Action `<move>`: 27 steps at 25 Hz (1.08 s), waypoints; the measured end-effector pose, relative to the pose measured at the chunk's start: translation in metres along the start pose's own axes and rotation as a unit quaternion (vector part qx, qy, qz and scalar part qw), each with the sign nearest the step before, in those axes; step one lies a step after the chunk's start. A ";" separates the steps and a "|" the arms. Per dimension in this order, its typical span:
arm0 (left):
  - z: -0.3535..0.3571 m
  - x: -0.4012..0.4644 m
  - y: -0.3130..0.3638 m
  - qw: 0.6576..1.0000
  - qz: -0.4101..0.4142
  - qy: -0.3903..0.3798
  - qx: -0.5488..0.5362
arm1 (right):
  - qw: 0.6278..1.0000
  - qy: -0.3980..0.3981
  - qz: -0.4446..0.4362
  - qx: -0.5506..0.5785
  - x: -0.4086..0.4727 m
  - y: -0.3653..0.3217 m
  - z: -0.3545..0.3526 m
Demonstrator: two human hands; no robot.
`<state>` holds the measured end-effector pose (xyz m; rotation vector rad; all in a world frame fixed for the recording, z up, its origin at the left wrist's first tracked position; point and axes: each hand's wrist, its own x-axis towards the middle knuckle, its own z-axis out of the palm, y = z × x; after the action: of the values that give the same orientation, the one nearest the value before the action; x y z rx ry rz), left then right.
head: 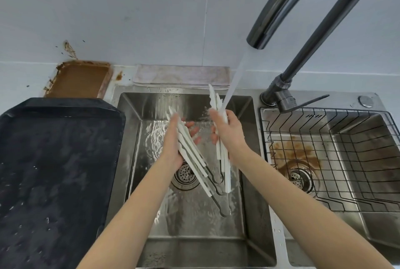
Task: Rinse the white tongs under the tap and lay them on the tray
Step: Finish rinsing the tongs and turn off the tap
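Over the left sink basin (244,160) my left hand (173,139) holds a bundle of white tongs (192,156) slanting down to the right, their metal handles low near the drain. My right hand (229,132) grips another set of white tongs (216,100) upright, tips pointing up into the water stream (236,78) that runs from the dark tap (281,9). The black tray (54,171) lies wet on the counter to the left of the sink, with nothing on it.
A wire basket (333,160) sits in the right basin, which has brown stains round its drain. A folded cloth (181,75) lies behind the sink. A dirty brown tray (80,79) leans at the back left. The tap lever (307,103) points right.
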<state>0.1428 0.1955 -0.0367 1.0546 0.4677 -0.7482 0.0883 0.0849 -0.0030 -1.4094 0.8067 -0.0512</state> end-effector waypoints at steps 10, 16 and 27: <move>0.003 0.001 -0.004 0.999 -0.027 0.018 0.029 | 0.993 -0.113 -0.034 0.020 0.001 -0.013 -0.008; 0.011 -0.001 -0.004 0.997 -0.020 -0.007 0.078 | 0.995 -0.091 -0.039 -0.011 0.004 -0.018 -0.014; 0.055 -0.019 -0.007 0.939 0.126 -0.090 0.308 | 0.992 0.123 0.040 -0.010 -0.004 0.022 -0.054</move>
<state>0.1246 0.1498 -0.0045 1.5772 -0.0791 -0.7692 0.0473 0.0452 -0.0176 -1.4049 1.0693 -0.1584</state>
